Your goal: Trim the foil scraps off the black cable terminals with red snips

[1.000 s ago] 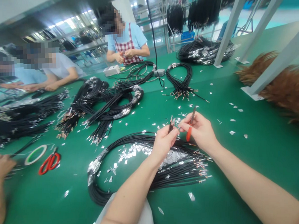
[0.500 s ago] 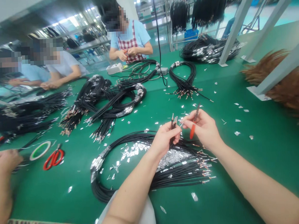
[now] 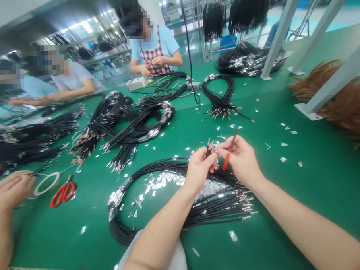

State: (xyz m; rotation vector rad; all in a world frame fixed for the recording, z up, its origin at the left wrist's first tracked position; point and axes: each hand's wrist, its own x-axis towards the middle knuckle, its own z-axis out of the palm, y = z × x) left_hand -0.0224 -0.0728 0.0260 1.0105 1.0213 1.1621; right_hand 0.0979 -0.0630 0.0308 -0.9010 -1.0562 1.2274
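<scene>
My left hand [image 3: 199, 168] is closed on the ends of a few black cables [image 3: 209, 146], their metal tips pointing up. Just to its right, my right hand [image 3: 240, 158] is closed on a small red-handled tool [image 3: 227, 160] whose dark tip sticks up past the fingers. Thumb and forefinger of that hand pinch at the cable tips. Below both hands a looped bundle of black cables [image 3: 133, 232] lies on the green table [image 3: 290, 194], wrapped in places with silver foil [image 3: 165, 178].
Silver foil scraps litter the table. Red scissors [image 3: 62, 193] and a tape roll [image 3: 46, 183] lie at the left, near another person's hand [image 3: 12, 190]. More cable bundles [image 3: 131, 121] lie beyond. Three people work across the table. White posts [image 3: 275, 31] and brown fibres [image 3: 345, 104] stand at right.
My two hands have drawn closer, the right fingers now meeting the cable tips. The other person's hand at the left has moved further in over the table.
</scene>
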